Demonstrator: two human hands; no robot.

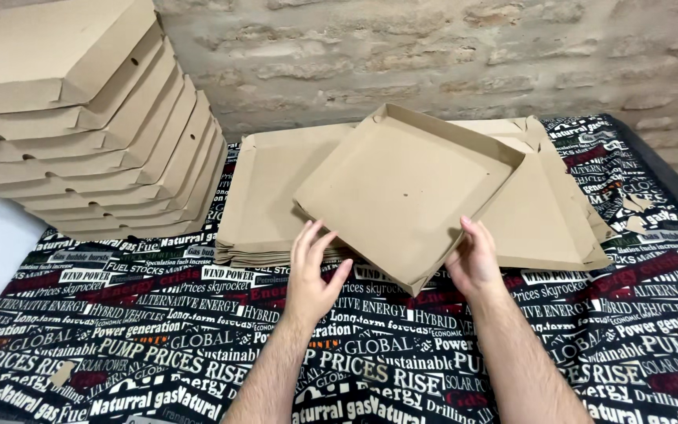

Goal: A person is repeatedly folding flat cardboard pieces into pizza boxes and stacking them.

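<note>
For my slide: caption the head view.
Both hands fold a box above flat blanks.

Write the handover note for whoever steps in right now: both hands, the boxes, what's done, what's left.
Left hand: open, fingers at the near left edge of the half-folded box, not gripping.
Right hand: fingers on the box's near right edge, steadying it.
The box sits tilted on the pile of flat cardboard sheets, its walls raised and lid open behind.
Done: a stack of folded boxes stands at the far left.
Left: this box is not closed, and flat sheets remain.
Small cardboard scraps lie on the printed cloth at right.
</note>
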